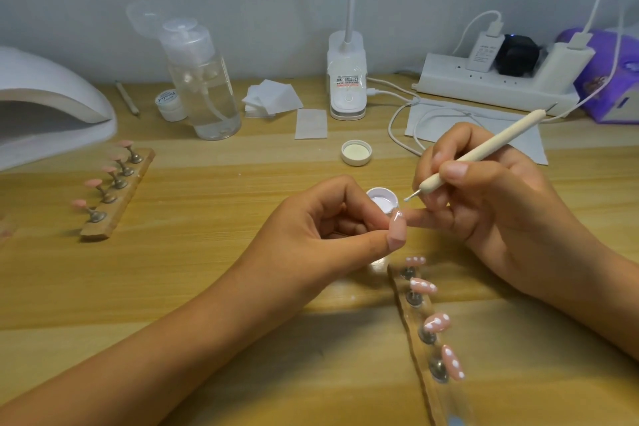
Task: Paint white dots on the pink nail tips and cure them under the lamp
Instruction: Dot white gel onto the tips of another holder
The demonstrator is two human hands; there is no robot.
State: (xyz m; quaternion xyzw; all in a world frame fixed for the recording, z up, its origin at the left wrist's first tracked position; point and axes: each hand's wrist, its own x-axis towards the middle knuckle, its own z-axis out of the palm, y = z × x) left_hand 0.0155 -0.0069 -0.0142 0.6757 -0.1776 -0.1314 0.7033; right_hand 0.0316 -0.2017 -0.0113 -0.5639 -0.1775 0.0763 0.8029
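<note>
Dotted nail tips (437, 322) beside hand (491, 197)

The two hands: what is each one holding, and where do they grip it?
The right hand pinches a dotting pen near its tip end. The left hand grips a small open jar of white paint by its side.

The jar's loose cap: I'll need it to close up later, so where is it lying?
The cap lies upturned mid-table, beyond the hands, in front of the white clip lamp base and right of a cotton pad.
</note>
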